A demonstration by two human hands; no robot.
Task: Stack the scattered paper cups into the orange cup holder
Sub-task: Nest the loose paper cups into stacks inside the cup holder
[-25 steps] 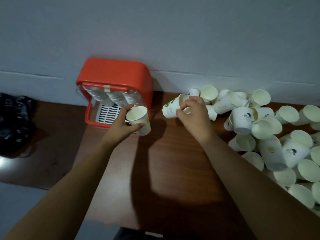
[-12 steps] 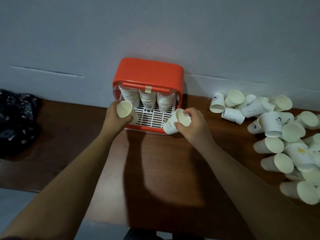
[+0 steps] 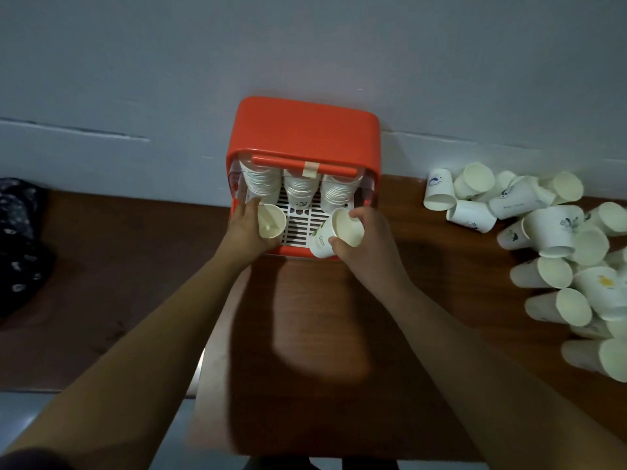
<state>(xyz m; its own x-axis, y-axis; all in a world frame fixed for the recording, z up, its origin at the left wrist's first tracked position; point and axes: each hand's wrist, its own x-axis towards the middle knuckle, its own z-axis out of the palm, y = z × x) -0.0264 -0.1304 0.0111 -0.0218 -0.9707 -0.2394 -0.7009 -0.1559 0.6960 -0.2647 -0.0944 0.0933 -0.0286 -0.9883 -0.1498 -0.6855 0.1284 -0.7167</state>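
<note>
the left hand (image 3: 246, 228) is curled round a plain paper cup (image 3: 271, 221), its mouth tipped up toward the person, right at the holder's front edge below the left stack. at its three o'clock the right hand (image 3: 368, 239) pinches a green-printed paper cup (image 3: 334, 234) at the rim between thumb and fingers. this cup is tilted, base pointing to seven o'clock, over the front right corner. the two cups are apart, with the white slotted grille (image 3: 298, 225) showing between them. both hands sit at the open front of the orange cup holder (image 3: 305, 130), which stands against the wall (image 3: 305, 45) at twelve o'clock. inside it three stacks of cups (image 3: 300, 189) sit side by side behind an orange bar (image 3: 271, 161) bearing a strip of tape (image 3: 310, 168). out at three o'clock the scattered paper cups (image 3: 549, 239) lie heaped on the brown desk (image 3: 135, 266), most on their sides. at nine o'clock a dark speckled bundle (image 3: 17, 239) rests on the desk.
</note>
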